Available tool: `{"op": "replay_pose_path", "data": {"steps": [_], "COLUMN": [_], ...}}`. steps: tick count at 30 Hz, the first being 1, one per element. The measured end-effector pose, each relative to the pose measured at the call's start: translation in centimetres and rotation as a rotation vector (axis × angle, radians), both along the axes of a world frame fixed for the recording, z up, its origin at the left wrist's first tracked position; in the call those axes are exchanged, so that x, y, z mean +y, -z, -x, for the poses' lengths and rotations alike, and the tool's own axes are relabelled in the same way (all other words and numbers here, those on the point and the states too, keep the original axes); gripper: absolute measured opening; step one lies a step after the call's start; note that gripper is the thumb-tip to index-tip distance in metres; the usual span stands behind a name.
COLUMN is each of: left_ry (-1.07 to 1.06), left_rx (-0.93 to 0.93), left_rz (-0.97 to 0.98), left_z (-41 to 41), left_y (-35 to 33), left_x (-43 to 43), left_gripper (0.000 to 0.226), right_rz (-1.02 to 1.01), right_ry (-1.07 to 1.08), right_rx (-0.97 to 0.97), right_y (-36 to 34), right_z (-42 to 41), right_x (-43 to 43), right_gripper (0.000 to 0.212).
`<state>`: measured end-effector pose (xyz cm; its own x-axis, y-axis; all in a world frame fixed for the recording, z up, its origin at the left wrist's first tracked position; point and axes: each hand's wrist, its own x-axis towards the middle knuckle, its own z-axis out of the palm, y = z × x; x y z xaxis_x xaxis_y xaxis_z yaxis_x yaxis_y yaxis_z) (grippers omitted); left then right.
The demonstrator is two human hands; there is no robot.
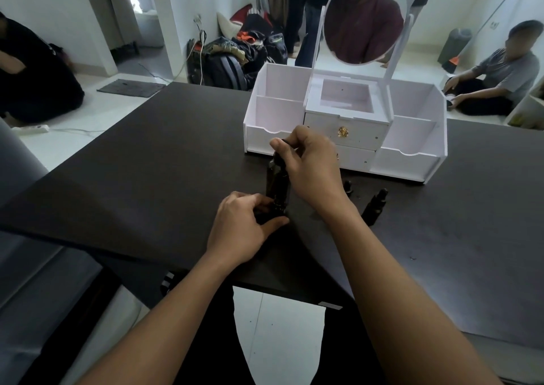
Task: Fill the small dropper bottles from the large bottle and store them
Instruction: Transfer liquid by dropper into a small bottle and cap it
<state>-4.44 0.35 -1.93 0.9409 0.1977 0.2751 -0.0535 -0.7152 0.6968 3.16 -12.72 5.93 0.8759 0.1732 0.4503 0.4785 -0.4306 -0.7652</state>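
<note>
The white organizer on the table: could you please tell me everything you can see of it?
The organizer is white, seemingly painted board, standing upright on the dark table. Each side has two open compartments; no bottles show inside. The centre has a window-topped box above drawers, one with a gold knob. Two posts carry an oval mirror. The right hand hides part of its front.

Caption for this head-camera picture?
Left hand holds a small dropper bottle; right hand grips the top of the large bottle.

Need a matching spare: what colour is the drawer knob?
The knob is gold, on the white organiser; the head view shows it.
</note>
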Motion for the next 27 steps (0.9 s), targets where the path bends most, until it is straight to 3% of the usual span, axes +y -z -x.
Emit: {"op": "replay_pose_path", "data": {"steps": [27], "left_ry": [-0.012], "left_rx": [0.048], "left_rz": [-0.002], "left_z": [0.05], "left_y": [0.03], "left_x": [0.07], "left_gripper": [0.038], "right_rz": [-0.026], "right_ry": [-0.045], "right_rx": [0.034], "right_y": [0.01], "right_z": [-0.15], "right_x": [-0.05], "right_gripper": [0.026]}}
